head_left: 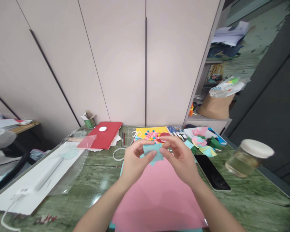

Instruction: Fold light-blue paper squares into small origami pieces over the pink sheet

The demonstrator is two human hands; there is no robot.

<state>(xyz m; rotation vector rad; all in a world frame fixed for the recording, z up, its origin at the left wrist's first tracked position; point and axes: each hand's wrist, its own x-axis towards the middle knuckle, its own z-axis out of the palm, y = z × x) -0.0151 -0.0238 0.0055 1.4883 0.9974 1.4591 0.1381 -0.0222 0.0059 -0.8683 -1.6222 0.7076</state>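
Note:
A small light-blue paper piece (152,152) is held up between both hands, above the far part of a large pink sheet (159,199). My left hand (137,158) pinches its left side, thumb in front. On its right edge, the thumb and fingers of my right hand (180,156) close on the paper. Light-blue paper edges show from under the pink sheet. Behind the hands lies a yellow sheet (141,130) with pink, yellow and blue small balls (152,135), partly hidden by the fingers.
White scissors (136,133) and a white ring (119,154) lie left of the hands. A red folder (103,135) and a plastic sleeve (72,174) are farther left. At right are coloured paper scraps (207,150), a black phone (212,172) and a lidded jar (247,158).

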